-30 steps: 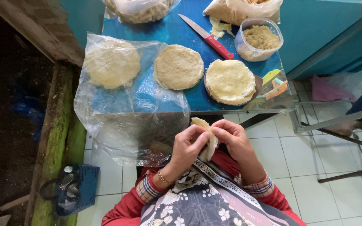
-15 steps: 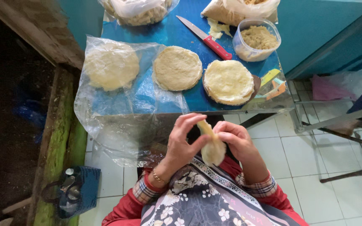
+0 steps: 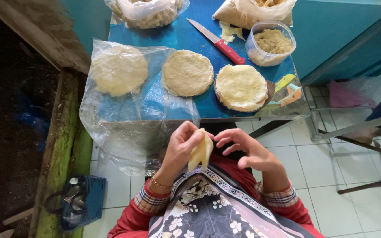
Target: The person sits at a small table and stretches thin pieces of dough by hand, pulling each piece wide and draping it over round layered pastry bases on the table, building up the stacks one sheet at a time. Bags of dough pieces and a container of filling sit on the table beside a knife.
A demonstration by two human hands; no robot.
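My left hand [image 3: 182, 145] pinches a folded pale dough piece [image 3: 201, 150] in front of my lap, below the table's near edge. My right hand [image 3: 248, 150] hovers just right of it, fingers spread, holding nothing. On the blue table [image 3: 181, 37] lie three flat round dough stacks: one under clear plastic [image 3: 119, 69], one bare in the middle [image 3: 187, 72], one on a dark board at the right [image 3: 241, 86].
A red-handled knife [image 3: 219, 42] lies at the table's back. A clear tub of crumbly filling [image 3: 270, 43] and two plastic bags [image 3: 148, 11] sit beyond it. A clear plastic sheet [image 3: 124, 136] hangs over the near edge. Metal legs [image 3: 358, 125] stand at the right, a blue bag [image 3: 78, 200] on the floor at the left.
Both hands were pressing the dough together; now my right hand has come off it and opened, and my left hand alone holds the folded piece, which hangs down.
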